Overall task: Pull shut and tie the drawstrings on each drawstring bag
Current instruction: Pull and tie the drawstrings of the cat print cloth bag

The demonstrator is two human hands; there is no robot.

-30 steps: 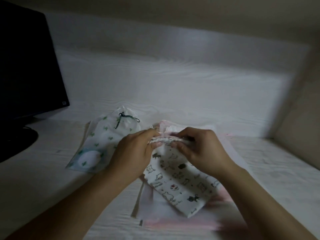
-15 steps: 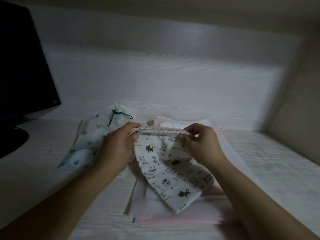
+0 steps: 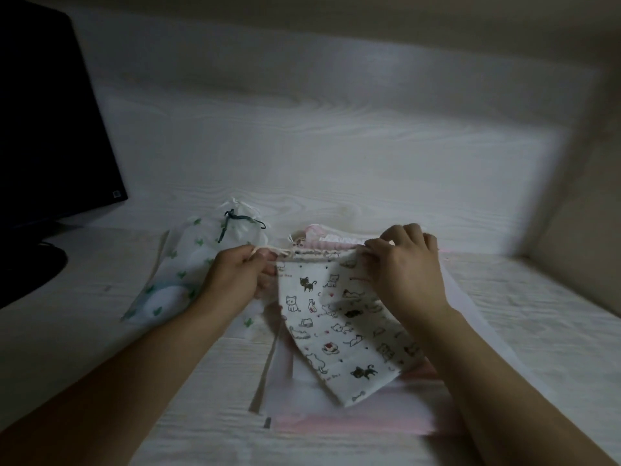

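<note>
Scene: A person works at a pale wood-grain desk (image 3: 336, 163) in dim light, a dark monitor (image 3: 50, 112) at the left.
Bag in hand: A cat-print drawstring bag (image 3: 336, 327) lies at centre, on top of a pink bag (image 3: 319, 238).
Left hand: The left hand (image 3: 235, 280) pinches the cream cord (image 3: 285, 253) at the bag's left corner.
Right hand: The right hand (image 3: 406, 267) grips the gathered top hem at the right.
Already tied: A green-print bag (image 3: 174, 274) rests at the left, its dark cord knotted.
Risk: Pulling unevenly could jam the cord in the channel; a loose hold on the hem may drag the whole bag sideways instead of cinching it.
</note>
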